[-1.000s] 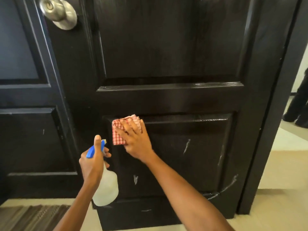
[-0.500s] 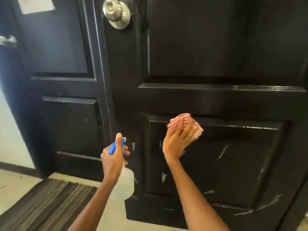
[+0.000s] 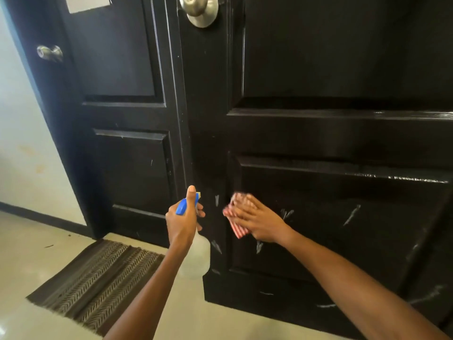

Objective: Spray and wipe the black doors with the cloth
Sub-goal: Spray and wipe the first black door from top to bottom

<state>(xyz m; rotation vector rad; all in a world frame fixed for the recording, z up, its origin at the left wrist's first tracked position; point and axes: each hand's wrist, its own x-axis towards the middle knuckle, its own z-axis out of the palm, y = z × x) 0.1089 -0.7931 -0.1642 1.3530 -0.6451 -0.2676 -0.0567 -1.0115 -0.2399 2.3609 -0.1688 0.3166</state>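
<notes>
The right hand (image 3: 257, 223) is pressing the red checked cloth (image 3: 236, 218) flat against the near black door (image 3: 343, 143), fingers spread; white smears are lying just right of it. The left hand (image 3: 182, 223) is gripping the spray bottle (image 3: 196, 256) beside it.

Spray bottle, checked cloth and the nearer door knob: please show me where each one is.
spray bottle (image 3: 196, 256), head view, on its clear body.
checked cloth (image 3: 236, 228), head view, on its lower edge.
nearer door knob (image 3: 199, 7), head view, on its round face.
</notes>
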